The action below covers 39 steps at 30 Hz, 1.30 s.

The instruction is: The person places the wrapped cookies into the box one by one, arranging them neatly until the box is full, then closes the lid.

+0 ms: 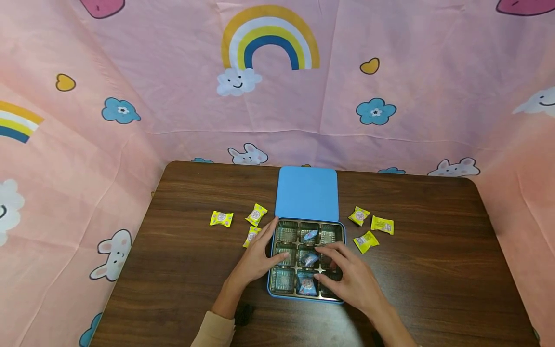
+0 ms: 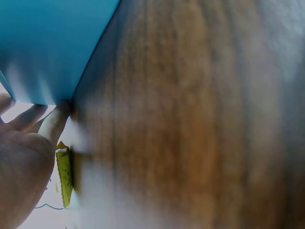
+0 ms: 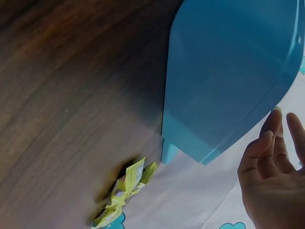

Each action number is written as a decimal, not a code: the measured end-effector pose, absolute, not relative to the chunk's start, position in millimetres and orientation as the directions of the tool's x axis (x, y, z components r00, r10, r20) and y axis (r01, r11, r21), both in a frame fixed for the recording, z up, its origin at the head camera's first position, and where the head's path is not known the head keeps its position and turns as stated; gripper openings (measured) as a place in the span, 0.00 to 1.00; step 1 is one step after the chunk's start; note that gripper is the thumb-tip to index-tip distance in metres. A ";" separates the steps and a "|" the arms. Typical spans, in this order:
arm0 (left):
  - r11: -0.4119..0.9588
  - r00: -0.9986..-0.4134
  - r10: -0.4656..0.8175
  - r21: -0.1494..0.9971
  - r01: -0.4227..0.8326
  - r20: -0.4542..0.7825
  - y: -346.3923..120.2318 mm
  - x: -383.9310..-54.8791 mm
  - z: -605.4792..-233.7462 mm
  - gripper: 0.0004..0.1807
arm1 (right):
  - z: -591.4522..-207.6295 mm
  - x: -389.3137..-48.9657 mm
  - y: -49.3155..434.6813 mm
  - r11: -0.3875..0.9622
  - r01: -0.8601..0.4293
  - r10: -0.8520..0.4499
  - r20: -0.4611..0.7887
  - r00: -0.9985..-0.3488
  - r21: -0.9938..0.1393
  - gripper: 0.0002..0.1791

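A blue tin (image 1: 305, 299) with its lid (image 1: 307, 193) folded back holds a clear, nine-compartment insert. Down the middle column lie three blue-wrapped candies: one at the back (image 1: 310, 234), one in the centre (image 1: 309, 260) and one at the front (image 1: 307, 284). My left hand (image 1: 256, 260) rests along the tin's left side, fingers straight against the outer wall (image 2: 52, 47) and thumb reaching over the rim. Above the right column hovers my right hand (image 1: 353, 277), thumb and index finger apart near the middle column. Nothing shows between its fingers, which partly cover the right compartments.
Three yellow-wrapped candies lie left of the tin, one (image 1: 251, 236) partly behind my left hand. Three more, including one near the tin (image 1: 366, 241), lie to the right. The dark wooden table (image 1: 433, 270) meets pink patterned cloth (image 1: 295, 106) at the back and sides.
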<state>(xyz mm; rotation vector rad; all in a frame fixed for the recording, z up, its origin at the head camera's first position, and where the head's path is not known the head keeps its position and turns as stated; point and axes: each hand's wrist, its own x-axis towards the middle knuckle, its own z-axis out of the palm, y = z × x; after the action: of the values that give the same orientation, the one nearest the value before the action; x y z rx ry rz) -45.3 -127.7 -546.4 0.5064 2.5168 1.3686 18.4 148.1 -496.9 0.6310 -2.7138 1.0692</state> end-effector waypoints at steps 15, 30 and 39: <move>0.490 -0.912 0.409 0.850 0.195 -0.027 -128.1 -46.9 -548.0 0.51 | -495.5 15.3 170.6 0.680 -0.398 -0.279 0.284 -0.917 -0.616 0.33; 0.483 -0.906 0.422 0.843 0.237 0.012 -128.6 -48.4 -551.2 0.51 | -493.4 8.8 187.2 0.752 -0.339 -0.228 0.259 -0.938 -0.565 0.33; 0.473 -0.906 0.424 0.853 0.222 0.000 -128.0 -48.8 -550.7 0.52 | -492.9 9.7 201.3 0.785 -0.303 -0.191 0.254 -0.948 -0.541 0.33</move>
<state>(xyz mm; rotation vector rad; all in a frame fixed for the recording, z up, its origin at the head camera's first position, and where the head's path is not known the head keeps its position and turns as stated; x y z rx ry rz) -48.8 -128.0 -550.7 0.5579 2.5090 1.4051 9.7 201.3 -492.9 0.3897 -2.7904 0.8927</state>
